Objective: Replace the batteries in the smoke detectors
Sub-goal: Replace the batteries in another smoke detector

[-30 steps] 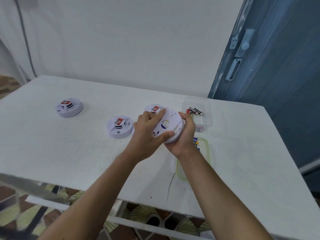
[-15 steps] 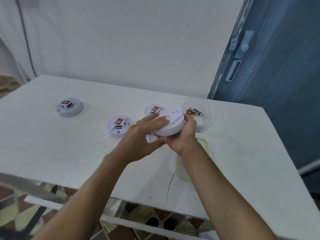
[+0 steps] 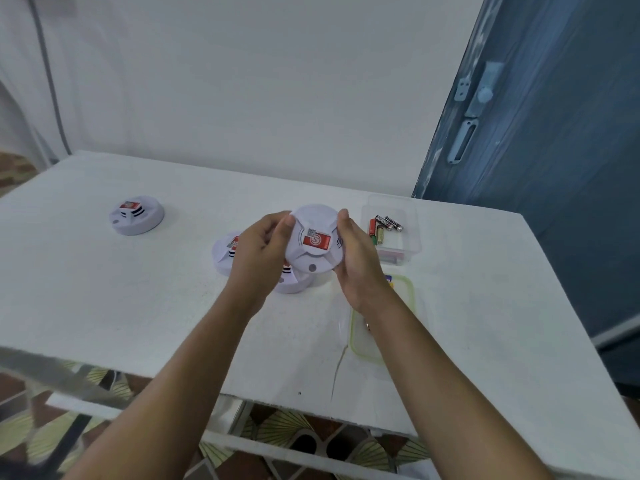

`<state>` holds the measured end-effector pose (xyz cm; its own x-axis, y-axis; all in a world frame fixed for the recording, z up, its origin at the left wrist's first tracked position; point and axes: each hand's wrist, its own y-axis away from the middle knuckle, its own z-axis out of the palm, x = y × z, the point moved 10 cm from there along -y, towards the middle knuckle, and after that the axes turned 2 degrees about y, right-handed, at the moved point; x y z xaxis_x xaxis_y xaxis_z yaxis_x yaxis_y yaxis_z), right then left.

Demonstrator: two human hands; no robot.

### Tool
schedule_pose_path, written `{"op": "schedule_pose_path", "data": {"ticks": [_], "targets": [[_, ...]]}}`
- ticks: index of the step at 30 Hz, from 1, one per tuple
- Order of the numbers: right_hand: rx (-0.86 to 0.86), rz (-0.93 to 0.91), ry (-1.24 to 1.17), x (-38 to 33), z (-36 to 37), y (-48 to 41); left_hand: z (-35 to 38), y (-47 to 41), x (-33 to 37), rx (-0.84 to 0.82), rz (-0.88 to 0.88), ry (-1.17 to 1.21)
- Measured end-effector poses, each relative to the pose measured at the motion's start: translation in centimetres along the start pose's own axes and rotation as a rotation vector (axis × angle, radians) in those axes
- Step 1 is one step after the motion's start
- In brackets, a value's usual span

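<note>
I hold a round white smoke detector above the table between both hands, its red-labelled face towards me. My left hand grips its left rim with curled fingers. My right hand cups its right rim, thumb at the top edge. Under it on the table lies another white detector, mostly hidden. A third detector sits just left of my left hand, and one more detector lies far left. Loose batteries lie in a clear plastic box to the right.
A clear lid with a green rim lies on the white table under my right forearm. A blue door stands at the right, a white wall behind. The table's front edge is near my elbows, with a patterned floor below.
The detector was turned over in my hands: its back showed a second ago, now its red-labelled face points at me. My hands rose slightly and shifted to the rim.
</note>
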<state>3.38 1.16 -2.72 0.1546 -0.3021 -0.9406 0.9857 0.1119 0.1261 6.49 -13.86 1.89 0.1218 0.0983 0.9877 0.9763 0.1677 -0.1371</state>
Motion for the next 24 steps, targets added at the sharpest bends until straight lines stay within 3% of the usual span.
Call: {"op": "schedule_pose_path", "data": {"ticks": [5, 10, 19, 24], "targets": [[0.075, -0.004, 0.043, -0.4, -0.9, 0.3, -0.6, -0.1, -0.4, 0.075, -0.082, 0.12], [0.171, 0.007, 0.016, -0.6, -2.1, 0.4, 0.3, 0.0, -1.6, -0.016, -0.197, 0.198], [0.214, 0.013, -0.018, -0.9, -2.7, 0.6, 1.7, 0.5, -1.9, -0.224, -0.168, 0.105], [0.214, 0.007, -0.055, -0.9, -2.9, 0.2, 1.7, 0.5, -1.7, -0.193, -0.148, 0.122]]}}
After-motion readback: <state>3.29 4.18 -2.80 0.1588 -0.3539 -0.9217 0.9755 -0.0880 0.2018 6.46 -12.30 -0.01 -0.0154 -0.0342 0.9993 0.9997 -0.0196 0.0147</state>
